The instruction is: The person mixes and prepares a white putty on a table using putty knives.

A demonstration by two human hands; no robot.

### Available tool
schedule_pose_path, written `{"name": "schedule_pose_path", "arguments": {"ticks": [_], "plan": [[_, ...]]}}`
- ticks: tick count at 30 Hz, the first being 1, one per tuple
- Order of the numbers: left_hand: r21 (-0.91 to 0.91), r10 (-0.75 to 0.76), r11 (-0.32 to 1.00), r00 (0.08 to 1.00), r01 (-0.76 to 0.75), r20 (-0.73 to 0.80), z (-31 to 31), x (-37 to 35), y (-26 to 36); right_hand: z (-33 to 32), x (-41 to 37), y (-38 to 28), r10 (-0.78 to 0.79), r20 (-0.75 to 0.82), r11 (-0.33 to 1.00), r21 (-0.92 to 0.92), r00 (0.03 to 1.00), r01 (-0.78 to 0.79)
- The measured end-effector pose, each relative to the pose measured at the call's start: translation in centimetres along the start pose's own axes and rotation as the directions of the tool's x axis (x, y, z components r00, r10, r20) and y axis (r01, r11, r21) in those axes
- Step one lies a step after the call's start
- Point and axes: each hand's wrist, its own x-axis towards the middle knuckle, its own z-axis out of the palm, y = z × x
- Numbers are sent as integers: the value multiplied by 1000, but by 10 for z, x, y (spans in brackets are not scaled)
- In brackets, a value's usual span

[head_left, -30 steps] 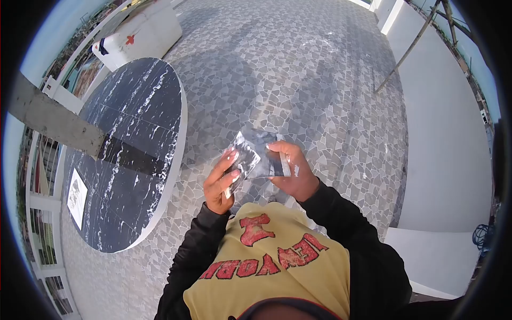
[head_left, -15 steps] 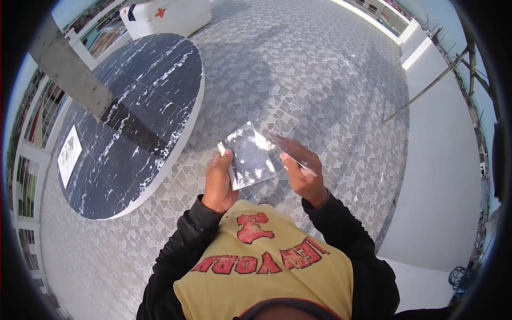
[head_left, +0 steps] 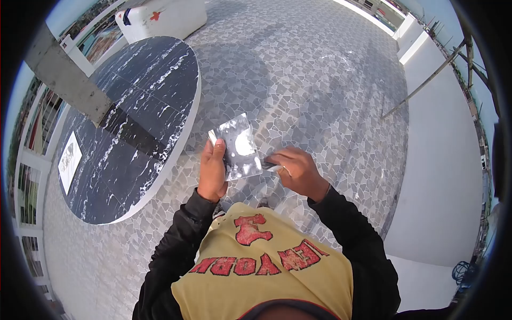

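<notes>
My left hand is closed on the left edge of a glossy, mirror-like rectangular panel, thumb over its front. Bright glare and dark reflections cover the panel's face. A pale strip shows at its edge by my fingers. My right hand pinches a thin flat piece, dark with a whitish edge, close to the panel's lower right corner. My fingers hide most of this piece. Both hands are held in front of my body, above the tiled floor.
To the left stands an oval black marble-patterned table with a white sheet bearing a grey picture. A concrete post rises across it. A white tub-like box sits behind. A low white wall and a leaning pole are at right.
Both hands have shifted slightly up, the left one leftward with the panel. The piece in my right hand has turned and now shows less of itself, lower beside the panel's corner.
</notes>
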Motion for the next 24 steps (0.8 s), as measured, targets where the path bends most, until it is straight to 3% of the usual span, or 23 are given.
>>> {"name": "schedule_pose_path", "arguments": {"ticks": [1, 3, 5, 7, 9, 11, 12, 15, 16, 17, 19, 20, 23, 24], "plan": [[106, -69, 992, 997, 65, 33, -1, -1, -4, -3, 4, 6, -116, -36, 991, -71, 993, 113], [154, -143, 979, 989, 137, 28, 0, -6, -7, 2, 9, 27, -116, -138, 993, -53, 984, 109], [197, -222, 961, 965, 192, 140, -1, -10, -8, 4, 8, 46, 206, -157, 978, -7, 966, -210], [157, -196, 972, 970, 173, 142, -11, -8, -34, -1, 2, 65, 244, -169, 965, -58, 955, -257], [148, -318, 939, 948, 311, 23, -15, -4, -34, -10, 3, 65, 268, -188, 952, -97, 945, -289], [58, -336, 941, 941, 333, 47, -15, -3, -29, -21, -8, 50, 519, -37, 836, 232, 854, -498], [35, -369, 930, 927, 367, 67, -13, -2, -23, -27, -14, 47, 597, 123, 750, 268, 793, -605], [-30, -424, 903, 900, 429, 100, -17, 5, -21, -43, -7, 19, 457, 234, 769, 380, 858, -514], [-70, -404, 909, 910, 410, 94, -16, 7, -19, -38, -13, 29, 347, 225, 870, 286, 911, -402], [-105, -384, 914, 919, 392, 89, -15, 9, -16, -33, -14, 30, 341, 228, 871, 290, 912, -397], [-106, -358, 924, 929, 366, 93, -6, 12, -5, -25, -16, 26, 134, 133, 989, 36, 982, -140], [-67, -358, 927, 924, 369, 130, -8, 14, -6, -18, -14, 22, 77, 91, 995, 59, 993, -82], [63, -383, 924, 910, 378, 162, -10, 17, -19, -12, -4, 32, 164, -22, 986, -27, 986, -164], [151, -393, 915, 909, 373, 140, -11, 15, -24, -11, -2, 49, 268, -132, 964, 43, 954, -264]]}}
